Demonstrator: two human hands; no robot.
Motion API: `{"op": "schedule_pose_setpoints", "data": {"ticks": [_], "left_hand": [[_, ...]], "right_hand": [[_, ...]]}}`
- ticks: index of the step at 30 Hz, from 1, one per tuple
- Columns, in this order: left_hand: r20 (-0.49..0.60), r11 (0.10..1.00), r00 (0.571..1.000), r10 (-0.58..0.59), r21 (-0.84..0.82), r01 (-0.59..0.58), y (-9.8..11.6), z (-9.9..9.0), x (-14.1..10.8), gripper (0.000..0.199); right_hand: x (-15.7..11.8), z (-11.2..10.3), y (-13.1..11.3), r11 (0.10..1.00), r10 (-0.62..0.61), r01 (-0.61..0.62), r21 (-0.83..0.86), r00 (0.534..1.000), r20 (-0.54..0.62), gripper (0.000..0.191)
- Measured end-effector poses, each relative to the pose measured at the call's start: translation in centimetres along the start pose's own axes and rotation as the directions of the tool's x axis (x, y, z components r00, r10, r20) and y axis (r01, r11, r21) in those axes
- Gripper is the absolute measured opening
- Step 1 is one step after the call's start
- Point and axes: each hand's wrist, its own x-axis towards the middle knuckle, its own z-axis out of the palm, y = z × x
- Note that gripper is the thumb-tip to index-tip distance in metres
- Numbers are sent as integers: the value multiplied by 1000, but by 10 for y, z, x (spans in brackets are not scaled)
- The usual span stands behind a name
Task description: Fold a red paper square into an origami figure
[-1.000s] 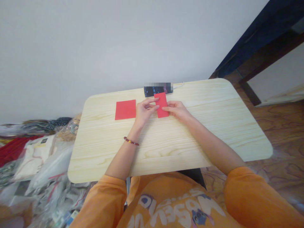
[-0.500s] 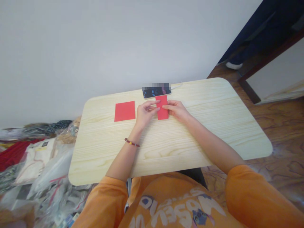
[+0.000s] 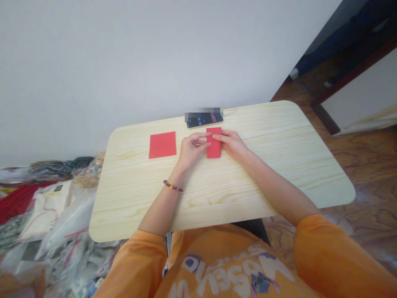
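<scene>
A: Site type?
B: Domestic room, most likely a home. Nothing lab or shop about it.
A: Evidence?
B: Small pale wood-grain table point(image 3: 257, 194) set against a plain white wall point(image 3: 124, 74). Floor point(image 3: 378, 174) had a brown wood-look pattern.
A: Left side?
B: Near left, soft household stuff piled low: clear plastic bags point(image 3: 58, 236) holding what looked like clothes, red cloth point(image 3: 15, 203) among them.
A: Far right?
B: Dark wooden frame point(image 3: 350, 62). Couldn't tell what it belonged to.

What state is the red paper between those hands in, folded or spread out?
Folded, it seems: the red paper is a strip, far narrower than the flat red square beside it.
</scene>
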Motion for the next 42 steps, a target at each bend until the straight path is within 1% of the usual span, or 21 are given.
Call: {"op": "schedule_pose_setpoints", "data": {"ticks": [10, 18, 24, 29, 32, 38, 42], "left_hand": [[-4, 1000, 1000, -19, -12, 19, 1, 0, 0, 43], [2, 1000, 1000, -5, -6, 5, 1, -1, 0, 41], [5, 1000, 1000, -19, -9, 19, -2, -1, 1, 43], [5, 999, 999, -40, -30, 40, 0, -1, 1, 45], [-9, 996, 997, -71, -48, 70, 4, 0, -1, 48], [-73, 994, 993, -95, -59, 91, 8, -3, -1, 52], [-92, 993, 990, -110, -61, 104, 6, -7, 0, 52]], "right_hand": [[3, -1, 3, 1000, -19, 19, -16, 1000, -23, 40], [4, -3, 5, 999, -42, 42, 3, 999, -25, 39], [4, -2, 5, 998, -46, 45, -38, 998, -39, 40], [4, -2, 5, 997, -50, 48, -58, 998, -38, 41], [3, -3, 4, 998, -33, 32, -63, 999, -26, 40], [2, -3, 0, 994, 57, -54, -100, 998, 34, 35], [3, -3, 1, 995, 49, -46, -90, 998, 29, 34]]}}
